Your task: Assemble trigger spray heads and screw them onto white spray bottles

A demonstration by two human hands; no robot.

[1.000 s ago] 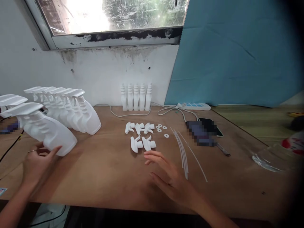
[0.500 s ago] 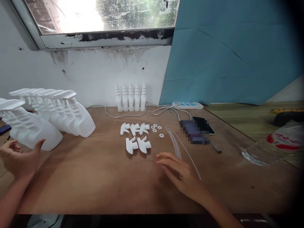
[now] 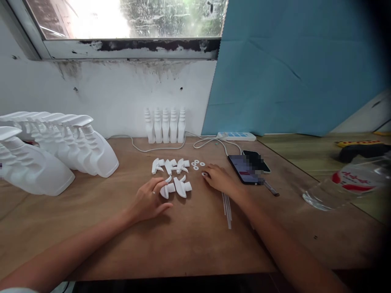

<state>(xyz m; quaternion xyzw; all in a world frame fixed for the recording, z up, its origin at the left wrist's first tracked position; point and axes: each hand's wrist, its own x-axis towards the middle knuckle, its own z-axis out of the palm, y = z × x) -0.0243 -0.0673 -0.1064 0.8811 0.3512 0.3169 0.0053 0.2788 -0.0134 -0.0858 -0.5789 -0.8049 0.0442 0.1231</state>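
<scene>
My left hand (image 3: 150, 200) is at a white spray head (image 3: 167, 189) in the front row, its fingertips touching it and its thumb apart. Another spray head (image 3: 182, 187) lies just right of it, and several more (image 3: 170, 166) form a row behind. My right hand (image 3: 218, 179) reaches over the table with its fingertips on a small white ring washer (image 3: 204, 174). Several other washers (image 3: 196, 163) lie just beyond. Thin white tubes (image 3: 227, 211) lie partly under my right forearm.
White bottles (image 3: 104, 156) stand at the left, and several small white bottles (image 3: 165, 126) by the wall. Right are a phone (image 3: 244, 169), a second phone (image 3: 258, 160), a power strip (image 3: 238, 136) with cables, a blade tool (image 3: 271, 188) and a clear jar (image 3: 339, 187).
My left hand has moved right from the large bottles to the spray heads. My right hand has moved forward from beside the tubes to the washers. The view has shifted slightly.
</scene>
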